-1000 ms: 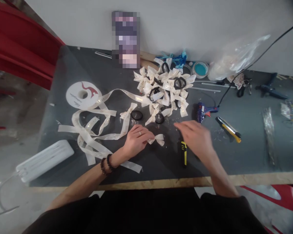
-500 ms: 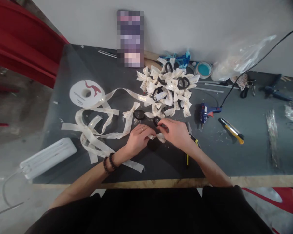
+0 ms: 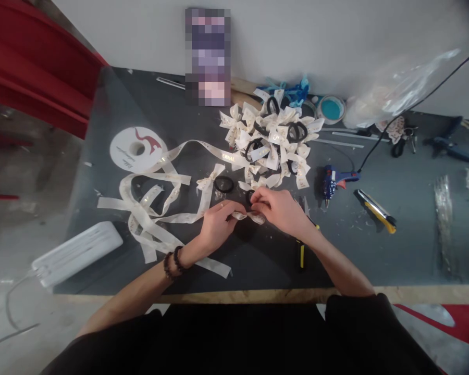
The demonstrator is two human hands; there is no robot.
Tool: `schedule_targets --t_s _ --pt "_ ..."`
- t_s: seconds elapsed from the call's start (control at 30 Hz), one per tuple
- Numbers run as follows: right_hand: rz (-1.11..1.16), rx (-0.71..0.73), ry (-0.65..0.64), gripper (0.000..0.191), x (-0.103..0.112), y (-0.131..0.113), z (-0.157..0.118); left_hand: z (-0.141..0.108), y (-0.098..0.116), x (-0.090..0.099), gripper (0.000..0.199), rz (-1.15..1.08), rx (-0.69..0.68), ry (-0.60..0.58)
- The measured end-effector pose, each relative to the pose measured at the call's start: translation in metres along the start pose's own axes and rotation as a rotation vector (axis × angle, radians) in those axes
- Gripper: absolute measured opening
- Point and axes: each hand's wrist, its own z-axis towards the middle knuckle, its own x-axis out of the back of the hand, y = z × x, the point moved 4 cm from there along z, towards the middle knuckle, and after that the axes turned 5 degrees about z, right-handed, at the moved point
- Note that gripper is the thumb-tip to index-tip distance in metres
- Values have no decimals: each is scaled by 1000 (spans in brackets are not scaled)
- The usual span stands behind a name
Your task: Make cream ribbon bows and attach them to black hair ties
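Note:
Near the table's front, my left hand (image 3: 219,223) pinches the left loop of a small cream ribbon bow (image 3: 256,218). On the bow's right side, the fingers of my right hand (image 3: 275,208) are closed at its middle. A black hair tie (image 3: 250,197) shows just above my right fingertips, partly hidden by them. Behind my hands lies a heap of cream bows with black hair ties (image 3: 275,138). One more bow (image 3: 207,182) and a black hair tie (image 3: 224,184) lie to the left of the heap.
A ribbon spool (image 3: 136,150) and loose ribbon (image 3: 152,221) lie left, beyond a white power strip (image 3: 80,252). At right are a blue glue gun (image 3: 332,182), a yellow cutter (image 3: 375,211), and clear sticks (image 3: 443,224). A tape roll (image 3: 331,109) sits behind.
The bow between my hands has turned slightly flatter, and my left fingers have shifted a little on it. The view has shifted slightly, so the tools at right appear farther right.

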Motion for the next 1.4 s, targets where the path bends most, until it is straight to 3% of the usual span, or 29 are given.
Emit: schedule_targets --t_s 0.1,0.37,0.97,1.4 --pt "24 11 5 21 -2 0 -2 1 -1 2 25 -4 45 -2" --pt "-127 55 47 19 -2 -3 -3 5 -7 4 12 -108 252 -49" --pt "-109 97 43 25 -3 -9 -5 6 0 6 4 -59 261 -55" --pt "-78 33 34 19 -5 -17 -11 4 -2 6 15 -97 336 -13"
